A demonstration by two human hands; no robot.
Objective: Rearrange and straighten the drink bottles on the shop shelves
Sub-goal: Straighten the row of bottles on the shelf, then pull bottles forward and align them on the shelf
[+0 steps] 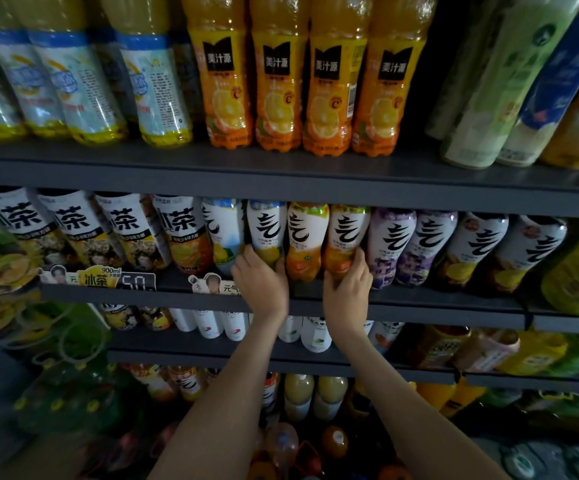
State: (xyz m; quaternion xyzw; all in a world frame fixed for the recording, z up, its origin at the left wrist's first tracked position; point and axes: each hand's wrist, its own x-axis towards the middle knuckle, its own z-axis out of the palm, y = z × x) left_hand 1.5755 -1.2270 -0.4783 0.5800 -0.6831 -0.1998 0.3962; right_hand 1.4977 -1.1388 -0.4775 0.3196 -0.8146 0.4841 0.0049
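Observation:
A row of white-labelled drink bottles stands on the middle shelf [419, 303]. My left hand [260, 278] grips the base of the yellow lemon bottle [267, 226]. My right hand [348, 285] grips the lower part of an orange-bottomed bottle [348, 233]. Between the two hands stands another orange-bottomed bottle [303, 237], upright and touched by neither palm. Purple-labelled bottles [390, 244] stand just right of my right hand. Both hands' fingertips are partly hidden behind the bottles.
Orange juice bottles [279, 84] and pale blue-labelled bottles [80, 88] fill the top shelf [281, 171]. Iced tea bottles [125, 230] stand left on the middle shelf. Price tags [135, 280] hang on its front rail. Lower shelves hold more bottles [298, 396].

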